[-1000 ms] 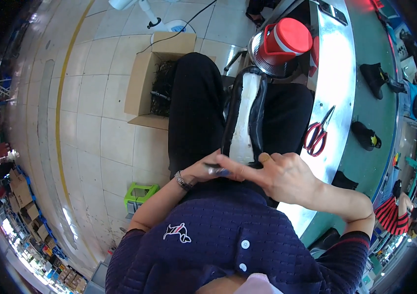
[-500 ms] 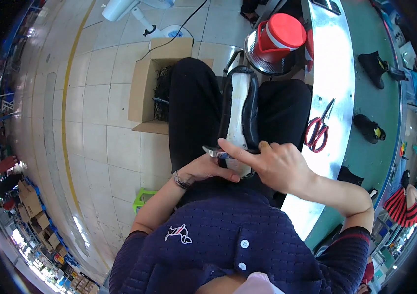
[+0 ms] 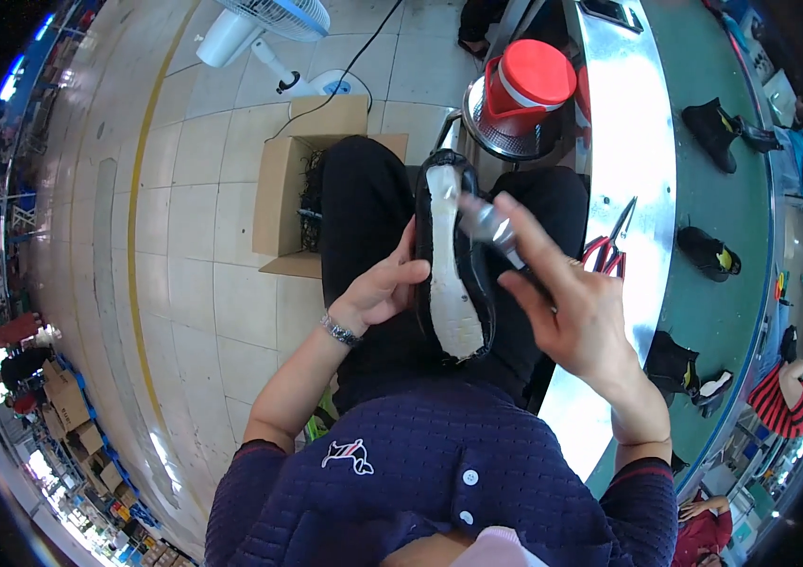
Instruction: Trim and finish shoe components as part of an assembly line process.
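An upturned black shoe, its pale sole bottom facing up, lies lengthwise between my thighs with the toe end away from me. My left hand grips its left side, thumb along the edge and fingers partly hidden beneath. My right hand is closed around a hammer, whose shiny metal head is smeared by motion at the right edge of the sole, near its far half. Whether the head touches the shoe I cannot tell.
Right of me runs a metal bench with red-handled scissors. Beyond it, several black shoes lie on a green conveyor belt. A red lidded bucket sits on a stool ahead. Left are an open carton and a fan.
My right hand has drawn right and swung the hammer off the shoe's near part toward its far half. My left hand has moved up to the shoe's left side, uncovering the sole's near end.
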`<state>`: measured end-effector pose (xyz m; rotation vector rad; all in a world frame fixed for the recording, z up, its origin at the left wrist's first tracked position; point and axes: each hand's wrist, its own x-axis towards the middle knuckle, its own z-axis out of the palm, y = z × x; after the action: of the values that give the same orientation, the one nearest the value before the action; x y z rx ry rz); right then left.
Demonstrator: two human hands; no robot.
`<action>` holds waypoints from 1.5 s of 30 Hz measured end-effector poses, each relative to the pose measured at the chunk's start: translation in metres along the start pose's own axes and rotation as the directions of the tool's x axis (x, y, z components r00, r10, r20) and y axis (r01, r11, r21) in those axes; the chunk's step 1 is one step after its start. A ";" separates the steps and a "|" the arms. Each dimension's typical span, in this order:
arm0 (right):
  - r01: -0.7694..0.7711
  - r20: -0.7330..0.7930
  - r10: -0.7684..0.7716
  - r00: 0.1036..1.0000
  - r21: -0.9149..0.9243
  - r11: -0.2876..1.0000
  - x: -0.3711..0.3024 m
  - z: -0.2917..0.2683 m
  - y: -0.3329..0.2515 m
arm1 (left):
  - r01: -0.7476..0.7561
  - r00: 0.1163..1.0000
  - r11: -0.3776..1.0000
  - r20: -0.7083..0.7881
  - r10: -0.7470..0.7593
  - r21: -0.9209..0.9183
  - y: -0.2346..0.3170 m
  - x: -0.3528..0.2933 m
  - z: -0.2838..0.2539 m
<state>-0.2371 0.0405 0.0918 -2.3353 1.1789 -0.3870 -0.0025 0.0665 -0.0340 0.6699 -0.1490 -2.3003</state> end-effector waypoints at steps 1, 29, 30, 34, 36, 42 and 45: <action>-0.028 -0.185 0.033 0.982 0.028 0.999 0.002 0.003 0.003 | -0.023 1.000 0.999 -0.019 0.024 0.035 0.002 0.005 0.003; -0.632 0.591 0.285 0.755 0.772 0.073 -0.069 0.047 0.021 | -0.327 0.936 0.707 0.319 0.150 0.627 -0.024 0.015 -0.025; -0.680 0.636 0.287 0.716 0.729 0.080 -0.068 0.049 0.020 | -0.308 0.929 0.766 0.353 0.113 0.564 -0.023 0.014 -0.025; -0.774 0.737 0.239 0.632 0.612 0.161 -0.061 0.054 0.019 | -0.286 0.958 0.714 0.169 0.232 0.639 -0.028 0.018 -0.006; -0.785 0.762 0.192 0.618 0.587 0.196 -0.060 0.055 0.016 | -0.236 0.962 0.707 0.058 0.267 0.667 -0.032 0.020 0.007; -0.805 0.822 0.099 0.561 0.513 0.298 -0.060 0.053 0.005 | -0.236 0.921 0.702 -0.075 0.381 0.672 -0.042 0.020 0.031; -0.821 0.850 0.137 0.508 0.431 0.374 -0.054 0.044 0.005 | -0.266 0.878 0.631 -0.086 0.470 0.729 -0.044 0.020 0.036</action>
<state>-0.2521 0.0945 0.0501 -0.9369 0.9499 0.2144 -0.0600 0.0822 -0.0249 1.1991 -0.9863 -1.6709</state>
